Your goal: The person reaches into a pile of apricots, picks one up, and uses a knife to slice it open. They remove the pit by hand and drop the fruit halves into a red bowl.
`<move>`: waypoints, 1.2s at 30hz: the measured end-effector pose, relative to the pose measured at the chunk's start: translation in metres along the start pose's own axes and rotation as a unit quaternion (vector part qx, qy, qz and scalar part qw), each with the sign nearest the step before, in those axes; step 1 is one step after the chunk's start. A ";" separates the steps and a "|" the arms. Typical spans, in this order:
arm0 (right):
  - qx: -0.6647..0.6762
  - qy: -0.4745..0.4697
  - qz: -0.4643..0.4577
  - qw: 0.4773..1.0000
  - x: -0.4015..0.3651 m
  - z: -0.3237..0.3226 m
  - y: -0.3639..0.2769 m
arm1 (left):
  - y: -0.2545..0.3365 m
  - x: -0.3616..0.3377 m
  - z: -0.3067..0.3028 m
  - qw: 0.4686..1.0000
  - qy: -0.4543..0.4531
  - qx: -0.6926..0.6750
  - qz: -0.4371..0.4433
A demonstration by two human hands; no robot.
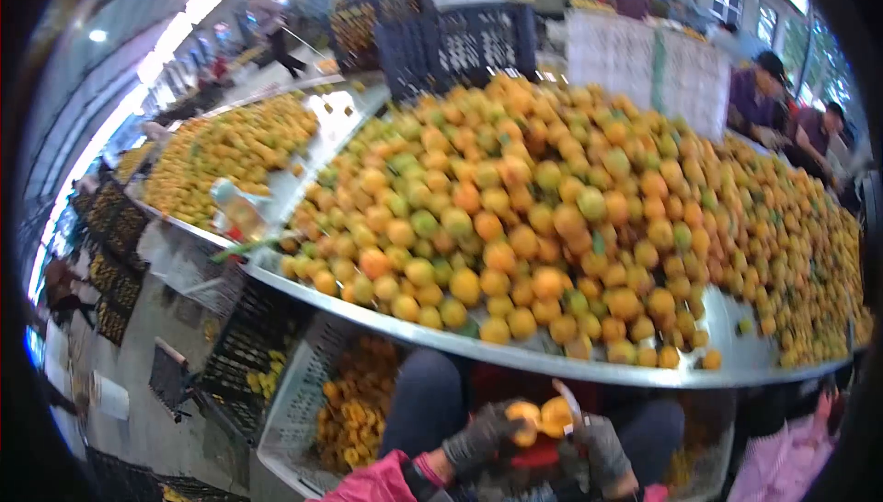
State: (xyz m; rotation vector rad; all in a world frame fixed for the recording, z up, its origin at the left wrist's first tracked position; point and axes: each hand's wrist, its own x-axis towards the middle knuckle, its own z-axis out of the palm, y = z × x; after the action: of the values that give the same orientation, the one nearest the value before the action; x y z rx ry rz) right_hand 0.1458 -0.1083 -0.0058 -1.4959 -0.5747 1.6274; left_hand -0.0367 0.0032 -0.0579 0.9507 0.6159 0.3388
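Low in the middle, my left hand [483,435] wears a dark grey glove and its fingers close on an orange fruit half [524,422]. A second fruit half [556,417] sits right beside it, between the two hands. My right hand [602,451], also gloved, is closed around a small knife [569,403] whose pale blade points up next to that half. Both hands are over my lap, just below the front edge of the metal table [441,346]. A large heap of small round orange and yellow-green fruit [515,198] covers the table.
A light plastic crate [292,401] of cut fruit stands left of my legs, with a black crate [241,341] beyond it. A bottle [237,207] lies near the left table divider. Blue [483,37] and white crates [644,65] stand behind the heap. People [759,97] work at the right.
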 end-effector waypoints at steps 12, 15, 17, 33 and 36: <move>-0.319 -0.024 -0.227 0.920 -0.014 0.019 0.007 | -0.020 -0.012 0.008 0.931 -0.010 -0.360 -0.051; -0.219 -0.017 -0.179 0.959 -0.013 0.018 0.007 | -0.023 -0.019 0.014 0.917 0.050 -0.380 -0.109; -0.006 0.031 -0.196 0.980 -0.013 0.014 0.000 | -0.033 -0.021 0.013 0.905 -0.009 -0.404 -0.129; 0.289 0.192 -0.266 0.899 0.046 0.043 -0.009 | -0.069 -0.027 0.028 0.954 -0.045 -0.270 -0.124; 0.309 0.145 -0.221 0.914 0.056 0.035 -0.005 | -0.074 -0.025 0.020 0.943 -0.095 -0.293 -0.124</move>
State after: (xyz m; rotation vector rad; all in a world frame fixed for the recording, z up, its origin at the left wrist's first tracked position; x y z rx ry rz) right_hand 0.1162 -0.0537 -0.0280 -1.0071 -0.1756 1.0621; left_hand -0.0433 -0.0630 -0.1026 0.3216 0.4123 0.1830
